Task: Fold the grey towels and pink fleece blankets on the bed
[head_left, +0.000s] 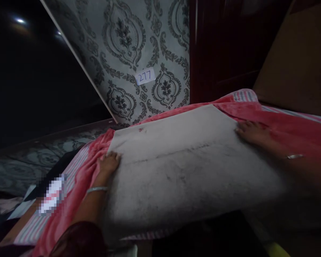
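A large grey-white cloth [182,167] with dark smudges lies flat on a pink towel [283,125] with striped ends. My left hand [108,163] rests at the cloth's left edge, fingers curled down onto it and the pink towel beside it. My right hand [253,132] lies at the cloth's right edge, fingers stretched along it. Each wrist wears a thin bangle.
Behind stands a wall with grey damask wallpaper [128,46] and a small paper label reading 277 [145,76]. A dark red wooden door or cabinet [224,50] is at the back right, a brown board [302,60] beside it. The left side is dark.
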A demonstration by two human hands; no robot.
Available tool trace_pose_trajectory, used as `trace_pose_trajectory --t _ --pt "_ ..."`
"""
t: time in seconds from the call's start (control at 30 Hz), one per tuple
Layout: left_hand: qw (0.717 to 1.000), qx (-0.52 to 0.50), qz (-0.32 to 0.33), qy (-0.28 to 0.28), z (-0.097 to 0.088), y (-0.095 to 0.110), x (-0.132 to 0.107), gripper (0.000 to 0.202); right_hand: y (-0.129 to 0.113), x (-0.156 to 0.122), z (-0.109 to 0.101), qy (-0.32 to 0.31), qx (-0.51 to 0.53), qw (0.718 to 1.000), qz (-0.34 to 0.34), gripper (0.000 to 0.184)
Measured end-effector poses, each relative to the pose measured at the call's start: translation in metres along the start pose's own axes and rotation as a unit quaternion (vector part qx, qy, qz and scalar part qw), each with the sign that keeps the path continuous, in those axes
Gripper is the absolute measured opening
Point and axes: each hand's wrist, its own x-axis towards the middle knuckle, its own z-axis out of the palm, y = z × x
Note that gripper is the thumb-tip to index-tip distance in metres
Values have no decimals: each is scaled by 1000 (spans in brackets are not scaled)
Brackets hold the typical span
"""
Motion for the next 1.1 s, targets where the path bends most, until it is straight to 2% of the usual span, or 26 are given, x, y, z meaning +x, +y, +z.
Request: trace_pose_trajectory --t 0.03,0.1,0.13,0.2,0.23,0.27,0.3,0.37,0.43,0.53,0.6,0.7,0.8,0.9,0.97,1.0,1.03,1.1 --pt "999 0 -9 -52 0 18 -4 50 -23 -18 2 9 2 1000 -29 67" --pt "995 -15 46 -89 5 64 -23 50 -74 -67 14 12 11 989 -149 66" --pt "986 -31 121 -108 9 89 -38 54 -98 -95 23 1 20 975 -223 63" --pt "948 -75 271 -148 18 132 -75 62 -137 -147 41 -29 31 941 -336 61" --pt "938 -90 302 -143 21 146 -93 65 -148 -167 47 -39 29 933 -357 61" --pt "938 -96 303 -137 23 153 -107 66 -152 -180 50 -45 23 931 -362 62" --pt "944 -94 286 -133 24 152 -118 65 -147 -187 51 -52 16 935 -350 62" --pt "968 -64 204 -129 22 128 -130 63 -116 -183 44 -57 -3 957 -286 63" --pt "987 -17 99 -124 19 81 -133 62 -62 -168 31 -44 -26 980 -192 64" --pt "993 36 -15 -108 14 5 -143 63 23 -150 16 -19 -27 996 -84 70" --pt "993 52 -52 -91 15 -31 -155 62 63 -147 15 14 -14 999 -41 72" --pt "994 53 -75 -53 17 -53 -174 63 88 -151 21 62 8 997 -35 73" --pt "994 38 -95 -27 16 -52 -184 64 88 -156 24 96 33 994 -41 70" --pt "991 24 -129 -23 8 -40 -187 65 65 -165 17 119 29 992 -2 69" --pt "989 24 -147 -8 1 -20 -189 65 28 -178 14 140 17 990 -15 71" --pt "990 22 -141 2 -1 -5 -189 63 2 -188 15 147 16 987 -56 70" --pt "992 18 -120 13 -2 15 -190 60 -28 -199 19 142 22 984 -103 69" --pt "1000 -19 -19 4 1 61 -191 56 -91 -227 32 113 37 969 -217 59"
